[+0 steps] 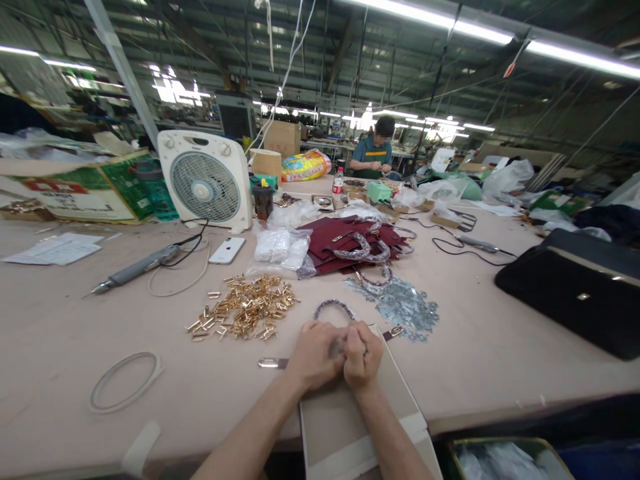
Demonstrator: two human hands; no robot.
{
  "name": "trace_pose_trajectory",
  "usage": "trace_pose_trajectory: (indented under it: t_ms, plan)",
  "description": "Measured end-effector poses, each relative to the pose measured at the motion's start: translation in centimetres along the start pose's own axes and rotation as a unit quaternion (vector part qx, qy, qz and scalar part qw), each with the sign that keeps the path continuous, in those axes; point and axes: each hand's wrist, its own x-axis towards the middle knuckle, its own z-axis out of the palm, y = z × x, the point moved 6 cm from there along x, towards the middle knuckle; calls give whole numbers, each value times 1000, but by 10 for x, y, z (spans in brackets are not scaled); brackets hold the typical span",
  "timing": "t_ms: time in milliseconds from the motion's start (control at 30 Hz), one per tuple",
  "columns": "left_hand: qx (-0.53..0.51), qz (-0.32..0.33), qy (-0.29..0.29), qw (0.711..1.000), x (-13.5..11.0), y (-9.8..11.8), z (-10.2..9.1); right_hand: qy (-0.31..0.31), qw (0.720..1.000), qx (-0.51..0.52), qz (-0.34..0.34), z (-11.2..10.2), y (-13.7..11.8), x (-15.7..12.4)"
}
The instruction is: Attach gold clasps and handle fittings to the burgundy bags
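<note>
My left hand point(319, 355) and my right hand point(362, 355) are together over a beige panel point(336, 433) at the table's front edge. Both have their fingers curled in, and whatever they grip is hidden. Just beyond them arches a dark, wrapped bag handle point(334, 303). A dark strap end with a gold metal fitting point(270, 363) sticks out left of my left hand. Another strap end with a fitting point(394, 333) shows right of my right hand. Gold-coloured metal fittings point(250, 307) lie piled to the left, and small grey metal plates point(410, 308) to the right.
Maroon bag panels with wrapped handles point(345, 243) are stacked ahead beside plastic-wrapped packs point(280, 247). An electric screwdriver point(137, 268), phone point(227, 251), fan point(205, 183) and tape roll point(125, 381) are on the left. At right are a second screwdriver point(477, 244) and black bag point(575, 287). A person point(374, 153) sits beyond.
</note>
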Motion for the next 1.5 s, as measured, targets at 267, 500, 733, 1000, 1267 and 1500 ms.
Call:
trace_pose_trajectory:
  t_ms: [267,500,733,1000,1267,1500]
  plan:
    - [79,18,40,996,-15,-8,6,127,953,250,117,-28,14,31]
    - [86,4,40,995,-11,-8,5,-15,957,195,213,7,29,51]
    - [89,7,36,995,-10,-6,6,-40,967,191,163,-3,21,36]
    - [95,11,29,995,-9,-7,8,-9,985,147,87,-9,7,15]
    - [110,7,18,994,4,-21,11,86,967,212,110,-22,9,38]
    - [116,18,25,993,8,-22,9,54,973,199,100,-3,13,33]
